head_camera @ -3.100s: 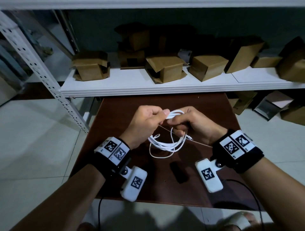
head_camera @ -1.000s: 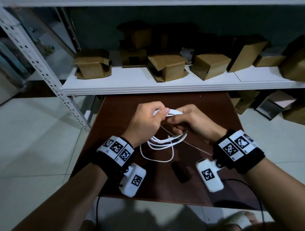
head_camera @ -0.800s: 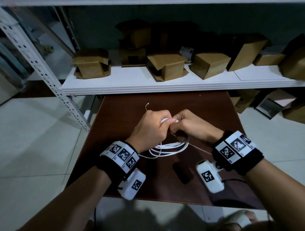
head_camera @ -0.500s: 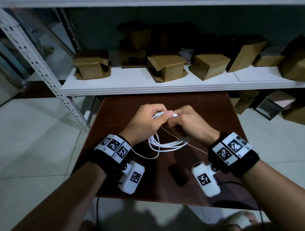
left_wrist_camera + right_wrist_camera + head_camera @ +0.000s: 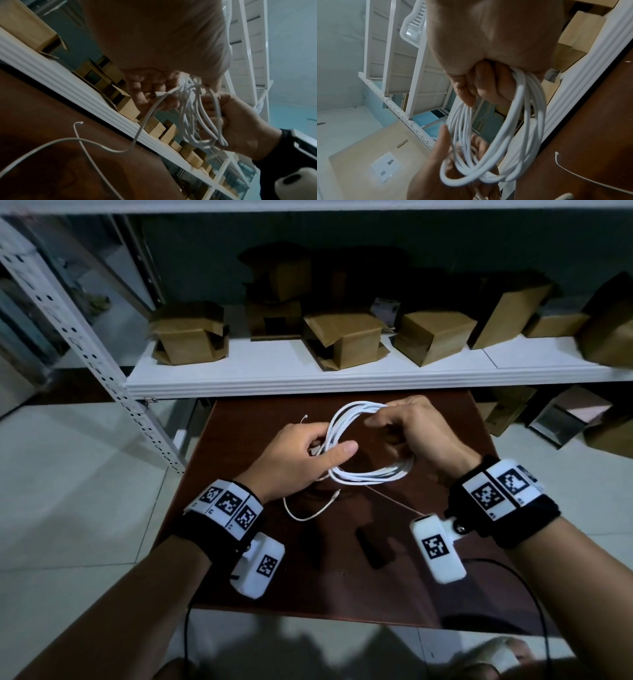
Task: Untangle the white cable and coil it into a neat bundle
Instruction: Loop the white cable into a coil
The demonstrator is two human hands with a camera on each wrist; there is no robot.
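White cable [image 5: 356,440] coil held above the worktop [image 5: 342,577]: right hand [image 5: 421,433] grips its 1 o'clock arc, left hand [image 5: 301,460] pinches the 9 o'clock side, loose tail hanging toward 7 o'clock.

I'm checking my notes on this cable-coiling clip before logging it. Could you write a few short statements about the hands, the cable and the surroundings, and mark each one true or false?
1. The right hand grips the looped thin white cable. True.
2. The coil lies flat on the dark brown wooden table, untouched. False: both hands hold it above the table.
3. The left hand holds the loops too. True.
4. One loose cable end trails below the coil. True.
5. The white shelf behind the table holds glass jars. False: it holds brown cardboard boxes.
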